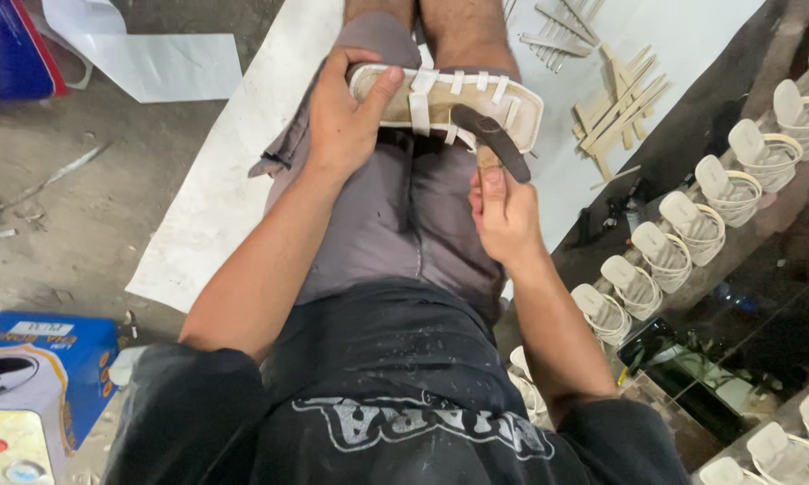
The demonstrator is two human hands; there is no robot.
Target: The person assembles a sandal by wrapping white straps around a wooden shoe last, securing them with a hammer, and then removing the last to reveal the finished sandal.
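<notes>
A cream sandal sole with white straps lies across my knees, sole side up. My left hand grips its heel end, thumb on top. My right hand holds a wooden-handled tool with a dark flat head pressed against the straps at the sole's near edge. I sit in grey shorts and a black shirt.
A row of white strapped sandals on lasts runs along a dark shelf at the right. Cut white strips lie on a white sheet under my legs. A blue box stands at bottom left on the dirty floor.
</notes>
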